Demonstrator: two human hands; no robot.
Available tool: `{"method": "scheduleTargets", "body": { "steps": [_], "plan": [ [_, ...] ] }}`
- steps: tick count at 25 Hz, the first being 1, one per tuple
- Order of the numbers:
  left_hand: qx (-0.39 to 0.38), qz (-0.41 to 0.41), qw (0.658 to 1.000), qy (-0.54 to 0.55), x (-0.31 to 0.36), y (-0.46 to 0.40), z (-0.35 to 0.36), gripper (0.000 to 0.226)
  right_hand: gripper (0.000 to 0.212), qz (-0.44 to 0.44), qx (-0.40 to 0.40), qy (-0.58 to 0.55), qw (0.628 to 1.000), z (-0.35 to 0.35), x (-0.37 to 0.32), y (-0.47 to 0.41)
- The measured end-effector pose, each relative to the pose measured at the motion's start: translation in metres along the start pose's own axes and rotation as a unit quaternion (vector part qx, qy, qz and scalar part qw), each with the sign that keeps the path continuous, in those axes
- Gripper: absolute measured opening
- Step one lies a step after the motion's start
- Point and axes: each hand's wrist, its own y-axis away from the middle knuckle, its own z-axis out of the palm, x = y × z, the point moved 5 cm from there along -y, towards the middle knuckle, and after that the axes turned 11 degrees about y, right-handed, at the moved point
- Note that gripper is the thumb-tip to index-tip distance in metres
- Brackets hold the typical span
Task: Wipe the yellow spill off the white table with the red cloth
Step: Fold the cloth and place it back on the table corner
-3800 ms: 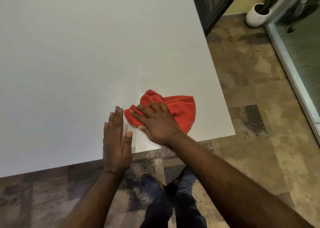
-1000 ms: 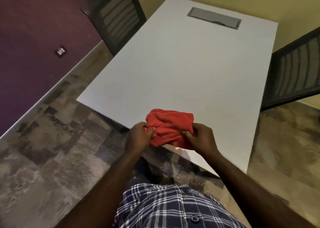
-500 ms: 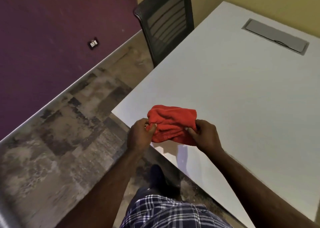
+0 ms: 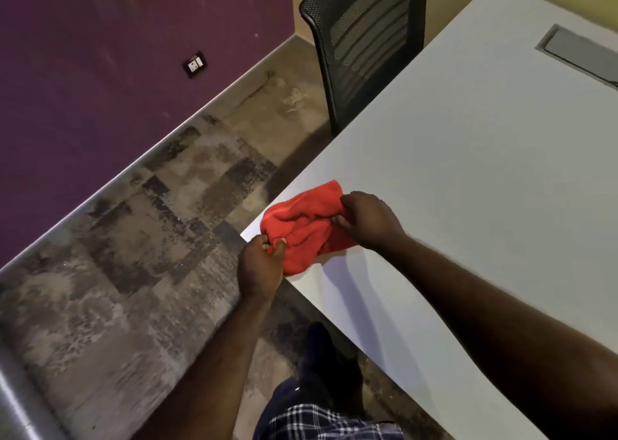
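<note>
Head cam, from where I'm standing: the red cloth (image 4: pixel 307 229) has come up off the desk (image 4: pixel 468 172) since a few seconds back, when the right hand (image 4: pixel 369 220) was pressing it flat and the left was resting beside it. Now both hands have it bunched at the near-left corner, just above the surface. The left hand (image 4: pixel 259 265) has its fingers (image 4: pixel 276 244) clamped on the cloth's near end, and the right has its fingers pinched on the far end.

No yellow is showing on the desk anywhere I can see, so my guess is the wiping's basically done and this is folding or wringing.

As for containers, there aren't any in view. The closest thing is a grey hatch (image 4: pixel 582 55) set into the far end of the desk, which is closed. A black mesh chair (image 4: pixel 364 38) sits at the far left.
</note>
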Motion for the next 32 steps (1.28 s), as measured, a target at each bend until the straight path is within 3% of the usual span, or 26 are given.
{"method": "scheduleTargets", "body": {
  "steps": [6,10,15,18,22,26,32],
  "plan": [
    [0.03,-0.059,0.998,-0.008,-0.027,-0.006,0.003,0.026,0.015,-0.03,-0.077,0.082,0.993,0.041,-0.009,-0.043],
    [0.023,-0.08,0.996,-0.019,-0.038,-0.01,0.007,0.034,0.019,0.002,-0.084,0.094,0.992,0.052,-0.011,-0.046],
    [0.033,-0.018,0.993,-0.114,-0.041,-0.005,0.001,0.06,0.047,0.05,-0.043,0.117,0.991,0.057,-0.011,-0.027],
    [-0.01,0.074,0.97,-0.233,-0.042,-0.002,0.004,0.079,0.063,-0.01,-0.025,0.139,0.99,0.063,-0.018,-0.013],
    [-0.132,0.147,0.916,-0.348,-0.05,-0.008,0.022,0.072,0.063,-0.13,-0.103,0.203,0.965,0.089,-0.028,0.0],
    [-0.195,0.123,0.896,-0.38,-0.064,-0.016,0.028,0.065,0.061,-0.1,-0.142,0.225,0.959,0.103,-0.024,-0.002],
    [-0.174,0.113,0.895,-0.395,-0.065,-0.009,0.034,0.067,0.058,-0.115,-0.165,0.28,0.939,0.099,-0.023,-0.019]
  ]
}}
